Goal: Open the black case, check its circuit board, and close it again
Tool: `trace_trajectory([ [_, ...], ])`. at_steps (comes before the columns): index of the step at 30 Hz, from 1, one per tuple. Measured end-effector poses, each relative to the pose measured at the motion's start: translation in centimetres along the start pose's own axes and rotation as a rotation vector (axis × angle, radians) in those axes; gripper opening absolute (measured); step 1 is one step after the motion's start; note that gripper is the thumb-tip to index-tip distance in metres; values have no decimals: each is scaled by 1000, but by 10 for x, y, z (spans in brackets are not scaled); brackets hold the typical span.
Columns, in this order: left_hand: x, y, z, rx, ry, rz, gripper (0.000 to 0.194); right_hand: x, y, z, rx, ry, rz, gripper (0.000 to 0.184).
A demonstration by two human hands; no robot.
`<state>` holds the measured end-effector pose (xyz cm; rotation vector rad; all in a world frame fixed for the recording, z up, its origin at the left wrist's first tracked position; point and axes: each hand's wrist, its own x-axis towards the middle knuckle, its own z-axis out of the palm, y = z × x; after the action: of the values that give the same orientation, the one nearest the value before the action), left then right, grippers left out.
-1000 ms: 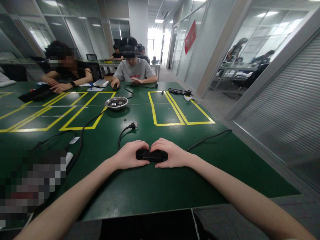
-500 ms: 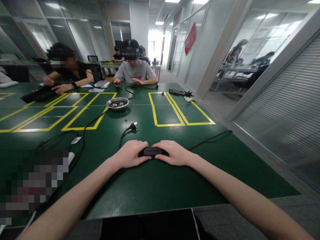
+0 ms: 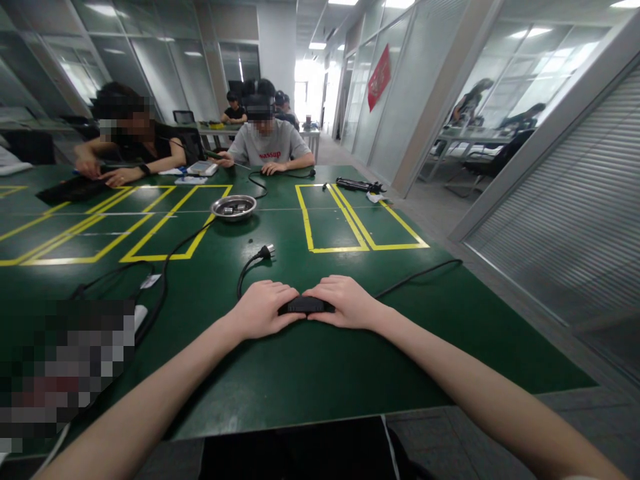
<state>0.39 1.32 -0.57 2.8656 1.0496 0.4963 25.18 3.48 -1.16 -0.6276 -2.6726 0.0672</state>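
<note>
Between both hands is a black power adapter (image 3: 306, 305), a small box, its ends covered by fingers. My left hand (image 3: 264, 308) is closed on its left end, thumb below and fingers above. On the opposite end my right hand (image 3: 343, 303) grips in the same way. A black cord with a mains plug (image 3: 266, 252) curves out past my left hand and lies on the table. From behind my right wrist, a thin black cable (image 3: 420, 273) runs off to the right.
The green table (image 3: 280, 380) carries yellow tape outlines (image 3: 370, 248). A metal bowl (image 3: 234, 208) with small metal parts stands farther back. A folded black tripod-like object (image 3: 359, 185) lies at the far right. A black cable (image 3: 165, 287) crosses the left side. Two co-workers sit opposite.
The adapter has been tilted in my hands so a narrower, ridged face shows, and my fingertips have come closer together. Opposite, a co-worker's hand has risen, holding a thin tool.
</note>
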Motion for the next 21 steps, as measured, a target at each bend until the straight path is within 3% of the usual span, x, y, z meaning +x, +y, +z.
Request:
trace_trajectory([
  [6, 0, 1, -7, -96, -73, -109, 46, -7, 2, -1, -206, 130, -187, 34],
  [9, -1, 1, -7, -204, -110, -176, 45, -9, 1, -1, -270, 188, -198, 35],
  [15, -2, 0, 0, -191, 1, -205, 34, -5, 4, -2, -147, -18, -88, 45],
  [18, -2, -2, 1, -91, 64, -164, 32, -4, 6, -4, 48, -11, 33, 49],
  [21, -1, -3, 2, -17, 79, -94, 32, -5, 6, -3, 166, 32, 89, 31],
])
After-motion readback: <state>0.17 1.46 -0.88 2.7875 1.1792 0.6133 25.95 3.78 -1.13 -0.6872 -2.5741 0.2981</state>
